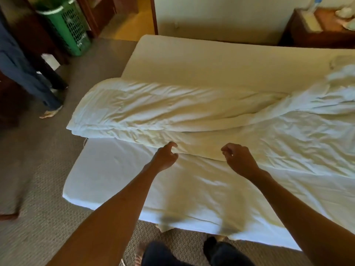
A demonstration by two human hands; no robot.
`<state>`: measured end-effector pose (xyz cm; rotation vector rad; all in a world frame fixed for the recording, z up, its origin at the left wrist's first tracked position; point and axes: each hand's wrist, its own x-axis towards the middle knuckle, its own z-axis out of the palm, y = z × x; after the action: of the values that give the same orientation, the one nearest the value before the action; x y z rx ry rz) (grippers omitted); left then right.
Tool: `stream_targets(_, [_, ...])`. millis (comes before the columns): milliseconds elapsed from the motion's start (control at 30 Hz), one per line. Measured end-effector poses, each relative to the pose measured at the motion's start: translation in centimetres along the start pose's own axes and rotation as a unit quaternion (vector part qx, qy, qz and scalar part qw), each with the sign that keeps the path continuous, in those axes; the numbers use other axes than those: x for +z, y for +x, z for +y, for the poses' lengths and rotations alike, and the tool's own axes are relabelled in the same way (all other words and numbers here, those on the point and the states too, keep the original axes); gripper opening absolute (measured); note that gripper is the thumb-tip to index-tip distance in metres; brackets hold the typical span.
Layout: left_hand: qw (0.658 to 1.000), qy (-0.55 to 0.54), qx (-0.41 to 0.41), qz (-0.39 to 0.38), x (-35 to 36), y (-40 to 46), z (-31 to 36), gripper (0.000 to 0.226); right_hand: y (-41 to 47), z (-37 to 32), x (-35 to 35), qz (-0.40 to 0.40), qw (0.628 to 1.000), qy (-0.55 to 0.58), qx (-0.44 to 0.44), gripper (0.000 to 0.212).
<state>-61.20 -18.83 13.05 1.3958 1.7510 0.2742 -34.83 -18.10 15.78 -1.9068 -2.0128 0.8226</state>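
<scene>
Head cam — L hand (pixel 165 158), R hand (pixel 239 161) curled at duvet (pixel 153 112) edge.

A low bed (pixel 211 60) stands on grey carpet (pixel 48 169), its far half bare cream mattress. A wrinkled white sheet (pixel 119 179) covers the near half and hangs over the near edge. A rumpled white duvet (pixel 153 110) lies across the middle, from left edge to right.
</scene>
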Motion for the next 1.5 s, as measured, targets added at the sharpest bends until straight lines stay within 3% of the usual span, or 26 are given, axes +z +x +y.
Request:
stream_targets(133, [1.000, 0.007, -0.015, -0.012, 7.7, 3.1, 3.0, 0.021, 3.3, 5.5, -0.4, -0.017, 1.000, 0.002, -0.004, 0.021])
stream_targets(267, [0.999, -0.001, 0.003, -0.043, 12.6, 9.0, 3.0, 0.023, 7.9, 9.7, 1.5, -0.071, 0.997, -0.015, -0.025, 0.023])
stream_targets(367, [0.999, 0.022, 0.024, -0.036, 14.7, 15.7, 1.8, 0.024, 13.0, 12.5, 4.2, -0.069, 0.996, -0.019, -0.059, 0.023])
stream_targets(500, [0.990, 0.086, 0.084, 0.070, 15.7, 23.2, 1.5, 0.039, 20.5, 15.5, 6.8, -0.072, 0.988, -0.076, -0.109, 0.029])
stream_targets(567, [0.984, 0.098, 0.108, 0.104, 17.1, 26.4, 1.3, 0.048, 23.6, 17.6, 8.8, -0.070, 0.987, -0.114, -0.089, 0.034])
stream_targets(733, [0.984, 0.140, 0.061, 0.097, 19.1, 31.0, 2.7, 0.081, 27.7, 20.3, 10.8, -0.055, 0.970, -0.221, -0.082, 0.062])
stream_targets(800, [0.976, 0.196, 0.028, 0.094, 19.2, 32.3, 3.5, 0.071, 29.4, 21.4, 10.2, -0.064, 0.955, -0.278, -0.075, 0.072])
stream_targets(867, [0.958, 0.257, 0.028, 0.125, 18.7, 33.0, 4.0, 0.044, 31.0, 22.8, 8.9, -0.054, 0.940, -0.332, -0.064, 0.076])
stream_targets(967, [0.933, 0.312, 0.066, 0.167, 17.7, 32.9, 4.6, 0.024, 32.7, 24.9, 6.5, -0.025, 0.918, -0.392, -0.055, 0.067])
stream_targets(1067, [0.918, 0.340, 0.125, 0.159, 16.9, 31.6, 4.9, 0.024, 32.6, 25.6, 4.4, -0.050, 0.924, -0.373, -0.068, 0.038])
stream_targets(1167, [0.913, 0.318, 0.175, 0.185, 16.6, 29.0, 4.0, 0.020, 29.3, 24.7, 3.0, 0.024, 0.941, -0.310, -0.136, 0.019])
stream_targets(1333, [0.896, 0.281, 0.225, 0.258, 18.0, 23.0, 0.9, 0.014, 19.4, 25.3, 4.0, 0.184, 0.922, -0.262, -0.216, 0.028])
stream_targets(1400, [0.914, 0.293, 0.179, 0.214, 19.7, 21.8, -0.6, 0.017, 16.6, 27.6, 7.3, 0.176, 0.929, -0.268, -0.186, 0.032])
stream_targets(1500, [0.958, 0.265, 0.064, 0.091, 22.2, 21.8, -3.4, 0.031, 14.6, 30.9, 12.8, 0.081, 0.947, -0.305, -0.065, 0.043])
